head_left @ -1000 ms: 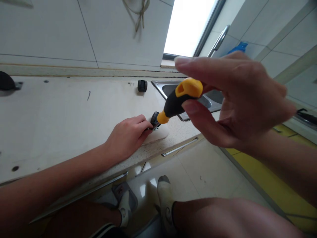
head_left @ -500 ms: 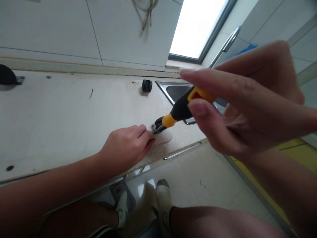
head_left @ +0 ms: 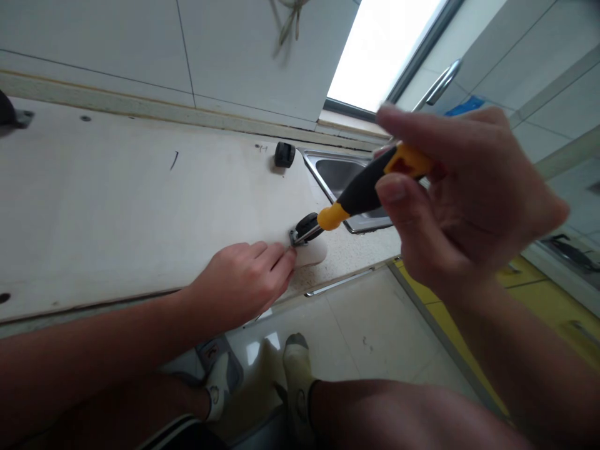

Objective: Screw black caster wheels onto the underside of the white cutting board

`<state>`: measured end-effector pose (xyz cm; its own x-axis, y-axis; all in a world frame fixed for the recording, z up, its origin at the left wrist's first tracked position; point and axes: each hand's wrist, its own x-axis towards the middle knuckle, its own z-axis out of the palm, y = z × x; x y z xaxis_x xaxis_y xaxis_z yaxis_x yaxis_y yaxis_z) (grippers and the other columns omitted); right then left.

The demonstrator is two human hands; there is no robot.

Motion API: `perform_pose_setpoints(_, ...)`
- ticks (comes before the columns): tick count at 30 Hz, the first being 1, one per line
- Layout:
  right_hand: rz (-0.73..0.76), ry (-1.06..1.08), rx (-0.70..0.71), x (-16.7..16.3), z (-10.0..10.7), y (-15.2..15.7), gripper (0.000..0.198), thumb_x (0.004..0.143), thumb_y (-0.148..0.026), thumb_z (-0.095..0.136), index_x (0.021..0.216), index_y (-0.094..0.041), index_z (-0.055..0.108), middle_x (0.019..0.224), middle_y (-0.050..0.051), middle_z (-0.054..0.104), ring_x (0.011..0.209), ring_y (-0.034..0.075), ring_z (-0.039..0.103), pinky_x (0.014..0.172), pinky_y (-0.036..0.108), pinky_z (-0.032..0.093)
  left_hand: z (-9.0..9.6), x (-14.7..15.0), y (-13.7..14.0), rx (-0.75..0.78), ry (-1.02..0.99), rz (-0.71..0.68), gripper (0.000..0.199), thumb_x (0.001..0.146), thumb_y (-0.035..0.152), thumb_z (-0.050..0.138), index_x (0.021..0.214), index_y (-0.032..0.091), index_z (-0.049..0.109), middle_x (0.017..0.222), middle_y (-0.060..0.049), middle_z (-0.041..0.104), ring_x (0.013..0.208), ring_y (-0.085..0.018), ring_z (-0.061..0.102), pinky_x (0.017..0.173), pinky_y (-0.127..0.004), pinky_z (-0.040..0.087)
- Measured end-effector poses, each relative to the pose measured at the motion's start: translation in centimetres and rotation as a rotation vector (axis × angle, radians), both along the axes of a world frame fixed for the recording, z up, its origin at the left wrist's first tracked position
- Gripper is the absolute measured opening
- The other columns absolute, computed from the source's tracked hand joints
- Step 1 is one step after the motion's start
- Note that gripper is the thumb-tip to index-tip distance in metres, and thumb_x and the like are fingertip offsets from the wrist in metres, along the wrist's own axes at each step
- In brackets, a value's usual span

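Note:
My right hand [head_left: 450, 181] is closed around the black-and-yellow handle of a screwdriver [head_left: 363, 190], thumb on one side and fingers on the other. Its metal shaft slopes down to the left, and the tip reaches the metal bracket of a black caster wheel [head_left: 307, 226] on a long white board [head_left: 140, 212]. Close against that bracket, my left hand [head_left: 248, 275] rests on the board with its fingertips pinched together. Whatever lies between them is hidden. A second black caster wheel [head_left: 284, 154] stands near the board's far edge.
Beyond the board's right end lies a steel sink [head_left: 335, 175] set in a speckled counter [head_left: 360, 250]. Another black caster [head_left: 7, 112] sits at the far left. A tiled wall [head_left: 103, 44] runs behind, and yellow cabinets [head_left: 539, 300] stand at the right.
My right hand and the screwdriver handle have shifted a little right, and the fingers have curled closer round it. My left hand stays at the bracket. The whole view has tilted slightly.

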<state>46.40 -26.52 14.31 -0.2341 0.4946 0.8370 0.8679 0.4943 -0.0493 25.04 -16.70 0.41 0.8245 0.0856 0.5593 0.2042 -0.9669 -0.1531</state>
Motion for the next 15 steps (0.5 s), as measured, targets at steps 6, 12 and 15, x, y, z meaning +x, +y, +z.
perform_pose_setpoints(6,0.111,0.002,0.049,-0.59,-0.13,-0.02,0.048,0.101,-0.018,0.064,0.145,-0.029,0.08,0.121,0.006,0.083,0.104,0.028,0.078,0.084,0.047,0.063,-0.37,0.05,0.11,0.016,-0.006,-0.013,0.013,0.103,0.017,0.068,0.114,0.013,0.074,0.086,-0.006,0.072,0.071,-0.024,0.069,0.055,-0.038,0.043)
perform_pose_setpoints(12,-0.011,-0.081,0.126,-0.95,0.12,-0.73,0.043,0.098,-0.024,0.079,0.14,-0.03,0.083,0.099,0.004,0.078,0.089,0.02,0.067,0.076,0.038,0.06,-0.56,0.16,0.19,0.029,-0.018,-0.006,0.015,0.104,0.018,0.068,0.116,0.013,0.074,0.086,-0.005,0.073,0.071,-0.024,0.069,0.055,-0.039,0.044)
perform_pose_setpoints(15,0.073,-0.027,-0.023,-0.89,0.19,-0.66,0.051,0.102,-0.019,0.064,0.151,-0.026,0.075,0.123,0.008,0.08,0.109,0.027,0.076,0.09,0.046,0.064,-0.49,0.15,0.17,0.036,-0.028,-0.013,0.017,0.104,0.016,0.065,0.118,0.013,0.075,0.088,-0.005,0.074,0.071,-0.024,0.07,0.056,-0.039,0.045)
